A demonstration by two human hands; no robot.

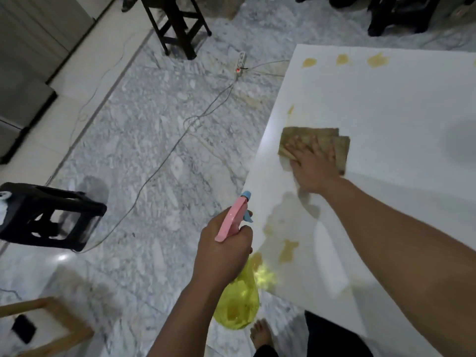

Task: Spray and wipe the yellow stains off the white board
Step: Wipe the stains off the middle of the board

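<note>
We note the right hand (313, 164) pressing flat, fingers straight, on the cloth (315, 145) at frame centre-right. Nearest stain (290, 109) lies just above-left; left hand (224, 249) grips the spray bottle (235, 287).

You will find no words, numbers or signs to read here. The spray bottle (235, 292) that your left hand (222, 251) grips has a pink top and a yellow body, and no label shows on it beside your fingers. The brown cloth (315, 145) under the flat fingers of your right hand (313, 171) is plain. The white board (386, 104) has yellow stains (288, 249) on it but no writing. The dark phone (23, 328) far from your fingers is too blurred to read.
</note>
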